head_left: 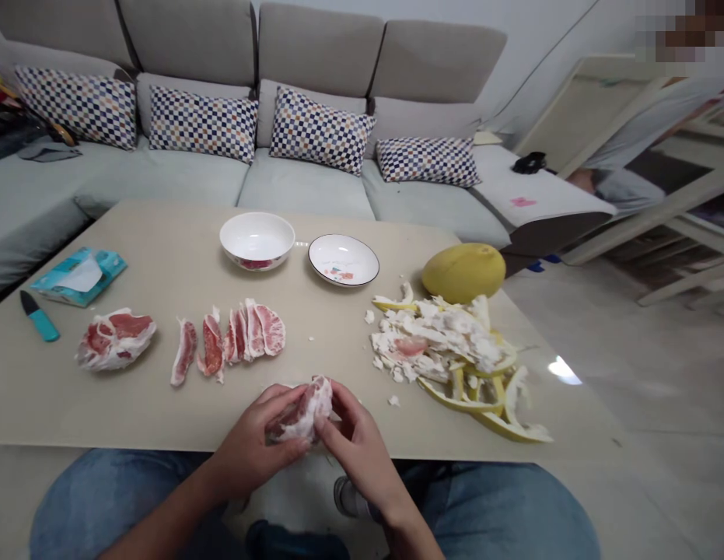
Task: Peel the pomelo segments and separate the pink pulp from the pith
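Near the table's front edge, my left hand and my right hand both grip one chunk of pink pomelo with white pith on it. My left fingers wrap its left side; the right thumb and fingers pinch its right end. Beyond them lies a row of separated pomelo segments, some still in white membrane. Left of the row rests a larger partly peeled pomelo piece. To the right is a heap of white pith and yellow peel strips, with a pink bit of flesh among it.
A white bowl and a shallow plate stand at the back of the table. A whole yellow pomelo sits behind the peel heap. At the left are a tissue pack and a teal-handled knife. Another person is at upper right.
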`<state>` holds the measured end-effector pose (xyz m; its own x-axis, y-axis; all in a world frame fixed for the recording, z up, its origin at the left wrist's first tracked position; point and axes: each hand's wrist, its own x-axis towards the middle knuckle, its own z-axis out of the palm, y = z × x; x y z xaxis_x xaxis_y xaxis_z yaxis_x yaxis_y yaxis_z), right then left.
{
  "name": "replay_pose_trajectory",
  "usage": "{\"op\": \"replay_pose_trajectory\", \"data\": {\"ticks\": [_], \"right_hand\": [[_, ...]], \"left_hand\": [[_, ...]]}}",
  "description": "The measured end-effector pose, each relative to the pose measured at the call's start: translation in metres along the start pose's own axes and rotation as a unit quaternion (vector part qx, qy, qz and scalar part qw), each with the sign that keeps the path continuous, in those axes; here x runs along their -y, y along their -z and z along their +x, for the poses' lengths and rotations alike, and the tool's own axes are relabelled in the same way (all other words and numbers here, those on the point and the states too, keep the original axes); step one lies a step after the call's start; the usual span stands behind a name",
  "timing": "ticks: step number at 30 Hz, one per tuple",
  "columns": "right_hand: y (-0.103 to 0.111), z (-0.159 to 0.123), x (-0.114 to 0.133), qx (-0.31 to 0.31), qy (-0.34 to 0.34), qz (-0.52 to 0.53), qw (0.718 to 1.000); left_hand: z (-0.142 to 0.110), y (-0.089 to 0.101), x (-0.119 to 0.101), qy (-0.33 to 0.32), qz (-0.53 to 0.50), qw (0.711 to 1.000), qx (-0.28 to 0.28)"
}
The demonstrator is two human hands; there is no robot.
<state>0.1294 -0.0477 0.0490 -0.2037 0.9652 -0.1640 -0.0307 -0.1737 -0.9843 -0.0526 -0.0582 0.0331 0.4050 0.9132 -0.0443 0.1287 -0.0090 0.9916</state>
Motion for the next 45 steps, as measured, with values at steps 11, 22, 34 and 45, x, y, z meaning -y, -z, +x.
{"op": "replay_pose_trajectory", "data": {"ticks": [11,22,34,45], "right_hand": [[-0.018,-0.004,-0.005,-0.067,0.02,-0.076,0.995],[-0.028,-0.009,-0.014,-0.113,0.026,-0.097,0.989],[-0.028,-0.004,-0.018,-0.125,0.032,-0.104,0.986],[-0.02,0.006,-0.011,-0.146,0.038,-0.133,0.98]], "left_hand": [[-0.001,-0.016,0.024,-0.118,0.214,0.969,-0.041],[0.0,-0.017,0.025,-0.104,0.238,0.964,-0.056],[-0.002,-0.022,0.021,-0.066,0.207,0.973,-0.084],[0.006,-0.025,0.01,-0.011,0.075,0.994,-0.079]]}}
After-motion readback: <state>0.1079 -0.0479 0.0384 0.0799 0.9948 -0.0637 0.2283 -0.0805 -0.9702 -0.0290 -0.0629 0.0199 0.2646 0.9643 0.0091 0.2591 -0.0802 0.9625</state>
